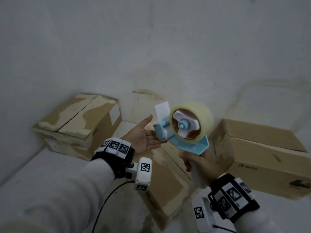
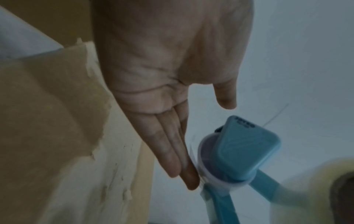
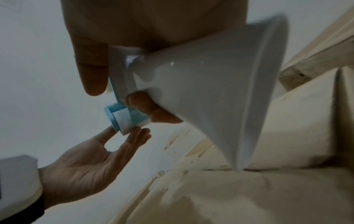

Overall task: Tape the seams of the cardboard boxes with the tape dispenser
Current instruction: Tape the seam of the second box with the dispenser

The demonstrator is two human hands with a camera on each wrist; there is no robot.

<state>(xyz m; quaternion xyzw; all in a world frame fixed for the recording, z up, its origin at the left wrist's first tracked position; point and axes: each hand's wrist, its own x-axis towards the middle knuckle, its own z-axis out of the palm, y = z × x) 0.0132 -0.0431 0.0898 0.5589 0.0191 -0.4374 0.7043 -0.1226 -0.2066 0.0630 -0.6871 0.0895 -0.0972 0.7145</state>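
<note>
My right hand point(image 1: 198, 163) grips the white handle point(image 3: 201, 84) of a light-blue tape dispenser point(image 1: 183, 130), held up in mid air. It carries a roll of clear tape point(image 1: 200, 115), and a short tape end point(image 1: 162, 110) sticks up at its front. My left hand point(image 1: 144, 137) is flat, palm up, with straight fingers point(image 2: 172, 153) touching the dispenser's front roller point(image 2: 214, 171). Three cardboard boxes lie on the floor: one at the back left point(image 1: 80, 121), one under my hands point(image 1: 166, 179), one at the right point(image 1: 262, 157).
A pale wall point(image 1: 151, 47) rises behind the boxes. The boxes' tops show torn, peeled patches. A black cable point(image 1: 107, 200) hangs from my left wrist device. Bare floor point(image 1: 42, 174) lies at the front left.
</note>
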